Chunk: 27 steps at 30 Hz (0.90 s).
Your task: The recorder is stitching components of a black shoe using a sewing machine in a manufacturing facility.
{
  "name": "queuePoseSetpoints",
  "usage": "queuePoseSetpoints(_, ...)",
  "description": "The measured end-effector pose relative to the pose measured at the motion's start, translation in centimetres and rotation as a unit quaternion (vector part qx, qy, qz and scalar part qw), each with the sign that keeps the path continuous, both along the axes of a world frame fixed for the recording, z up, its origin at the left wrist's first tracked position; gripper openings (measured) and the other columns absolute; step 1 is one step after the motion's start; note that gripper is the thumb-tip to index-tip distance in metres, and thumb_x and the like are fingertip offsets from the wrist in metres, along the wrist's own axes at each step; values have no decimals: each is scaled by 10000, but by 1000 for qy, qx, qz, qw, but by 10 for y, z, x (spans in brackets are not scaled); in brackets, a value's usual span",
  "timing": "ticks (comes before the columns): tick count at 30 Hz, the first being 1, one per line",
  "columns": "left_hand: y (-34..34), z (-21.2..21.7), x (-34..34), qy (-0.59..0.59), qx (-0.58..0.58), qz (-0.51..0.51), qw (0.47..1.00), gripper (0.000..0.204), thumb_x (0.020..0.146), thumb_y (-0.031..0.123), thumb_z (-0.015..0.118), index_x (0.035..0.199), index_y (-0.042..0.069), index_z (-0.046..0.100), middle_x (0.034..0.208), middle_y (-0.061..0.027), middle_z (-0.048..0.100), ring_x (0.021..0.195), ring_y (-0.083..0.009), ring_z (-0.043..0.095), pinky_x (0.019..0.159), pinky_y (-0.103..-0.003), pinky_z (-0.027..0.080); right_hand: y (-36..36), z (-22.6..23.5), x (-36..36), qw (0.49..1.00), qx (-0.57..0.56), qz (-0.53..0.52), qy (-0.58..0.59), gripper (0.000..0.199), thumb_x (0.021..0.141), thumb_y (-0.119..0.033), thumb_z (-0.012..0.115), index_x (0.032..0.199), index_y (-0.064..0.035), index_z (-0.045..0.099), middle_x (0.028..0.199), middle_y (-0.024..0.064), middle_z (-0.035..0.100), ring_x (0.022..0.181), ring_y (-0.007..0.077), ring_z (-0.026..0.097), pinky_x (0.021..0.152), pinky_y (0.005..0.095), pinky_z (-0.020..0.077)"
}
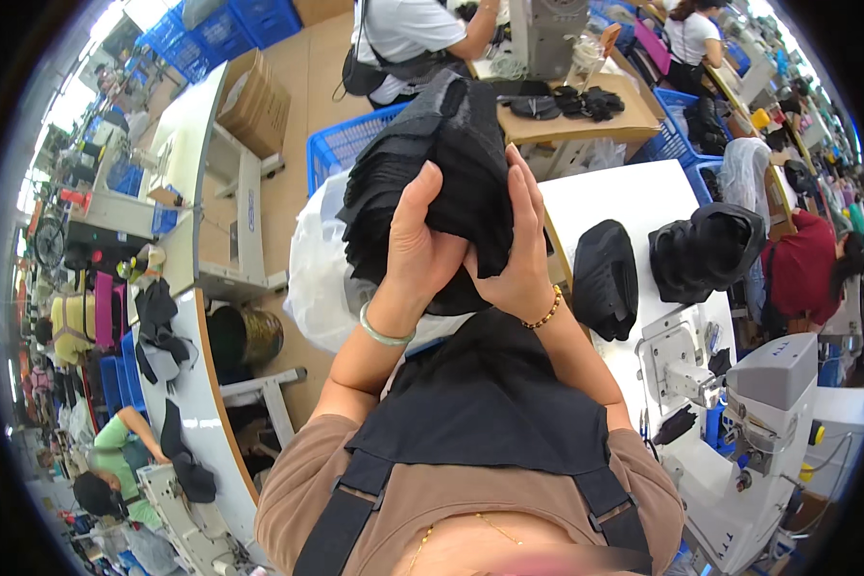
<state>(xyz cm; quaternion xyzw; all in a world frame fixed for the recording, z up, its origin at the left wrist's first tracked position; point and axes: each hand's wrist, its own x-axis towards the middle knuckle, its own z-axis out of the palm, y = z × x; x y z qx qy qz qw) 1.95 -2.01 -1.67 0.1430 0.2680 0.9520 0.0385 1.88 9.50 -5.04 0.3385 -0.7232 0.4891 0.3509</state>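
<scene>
Grip (426, 254) (two hands (516, 264)) clasps one black stack (422, 144)

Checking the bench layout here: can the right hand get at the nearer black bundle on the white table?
Probably yes: the right hand is close to the black bundle, and nothing visible blocks the way. But it helps hold the black fabric stack, so may need to let go first.

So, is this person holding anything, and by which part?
A thick stack of layered black fabric pieces, held with the left hand at its near side and the right hand along its right edge.
</scene>
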Motion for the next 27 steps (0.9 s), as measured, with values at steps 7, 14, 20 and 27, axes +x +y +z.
queuePoseSetpoints(7, 22, 10, 5, 101, -395, 204, 890, 421, 836, 207, 603, 1174, -16, 489, 1198, -134, 520, 1104, -239, 510, 910, -304, 409, 15, 41, -26, 978, -166, 10, -126, 541, 726, 61, 623, 1241, -26, 483, 1179, 131, 554, 1036, 154, 541, 897, 279, 425)
queuePoseSetpoints(14, -13, 44, 9, 250, -712, 555, 351, 782, 616, -47, 658, 1325, 58, 345, 1310, -219, 395, 1128, -368, 474, 878, -407, 442, 29, 45, -20, 986, -128, -16, -109, 551, 711, 83, 623, 1235, -25, 493, 1157, 125, 578, 1040, 174, 557, 886, 274, 431)
queuePoseSetpoints(20, -39, 59, -24, 337, -737, 266, 522, 765, 634, -54, 623, 1323, 58, 310, 1215, -211, 481, 1075, -386, 490, 887, -382, 426, 50, 49, -3, 992, -12, -8, -123, 588, 659, 108, 612, 1223, -2, 485, 1171, 147, 561, 1075, 280, 551, 897, 320, 434)
queuePoseSetpoints(27, -10, 49, -4, 272, -787, 191, 519, 688, 618, -47, 621, 1257, 9, 375, 1120, -244, 523, 1062, -414, 487, 894, -390, 411, 64, 33, -5, 984, 98, 5, -150, 751, 611, 31, 621, 1305, -75, 356, 1171, 152, 457, 976, 358, 528, 790, 375, 475)
